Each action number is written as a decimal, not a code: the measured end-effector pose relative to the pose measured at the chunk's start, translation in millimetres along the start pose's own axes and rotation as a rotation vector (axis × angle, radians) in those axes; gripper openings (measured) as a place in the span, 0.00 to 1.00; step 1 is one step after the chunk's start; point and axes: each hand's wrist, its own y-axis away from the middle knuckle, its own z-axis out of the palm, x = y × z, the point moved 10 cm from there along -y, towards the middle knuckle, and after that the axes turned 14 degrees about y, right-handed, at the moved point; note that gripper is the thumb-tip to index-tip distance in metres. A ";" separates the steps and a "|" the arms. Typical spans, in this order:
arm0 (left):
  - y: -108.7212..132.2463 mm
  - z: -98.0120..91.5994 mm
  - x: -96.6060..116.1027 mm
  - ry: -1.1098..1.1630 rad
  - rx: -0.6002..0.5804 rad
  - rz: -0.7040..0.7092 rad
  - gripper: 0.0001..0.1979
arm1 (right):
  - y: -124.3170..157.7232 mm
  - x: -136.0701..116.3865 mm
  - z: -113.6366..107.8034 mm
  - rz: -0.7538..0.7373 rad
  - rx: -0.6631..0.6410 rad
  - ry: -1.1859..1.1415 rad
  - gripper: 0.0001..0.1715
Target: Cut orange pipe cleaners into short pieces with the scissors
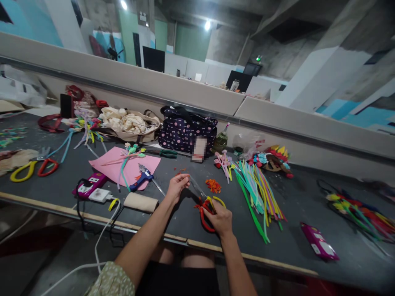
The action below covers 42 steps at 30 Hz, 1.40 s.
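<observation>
Over the dark table (182, 220), my right hand (220, 218) grips a pair of scissors (206, 222) with one red and one yellow handle loop. Their blades point up and left toward my left hand (179, 187). The fingers of my left hand are pinched together at the fingertips; whatever they hold is too small to make out. A thin clear strip (196, 185) seems to run between the two hands. Small red pieces lie by the scissors, and a pile of orange-red pieces (213, 186) is just beyond them.
Colourful pipe cleaners (259, 193) fan out on the right, near a purple power strip (319, 241). On the left are a pink sheet (108, 162), a blue glue gun (142, 179) and a beige roll (141, 203). A dotted bag (185, 129) stands against the partition (197, 90).
</observation>
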 end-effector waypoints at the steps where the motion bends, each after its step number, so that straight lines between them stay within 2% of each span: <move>1: 0.4 0.2 0.7 -0.003 0.003 0.000 0.19 | -0.2 0.0 0.0 0.001 -0.003 0.004 0.28; 12: 3.2 0.4 5.9 -0.012 0.015 0.016 0.20 | -4.9 -14.0 -17.4 -0.075 0.076 0.058 0.25; 37: -0.4 -7.4 2.6 0.006 0.049 0.000 0.19 | -6.4 -17.3 -8.9 -0.093 0.005 0.028 0.25; 42: -2.2 -13.2 -1.1 0.004 0.086 -0.013 0.18 | -7.2 -11.3 -9.5 -0.026 0.038 0.060 0.26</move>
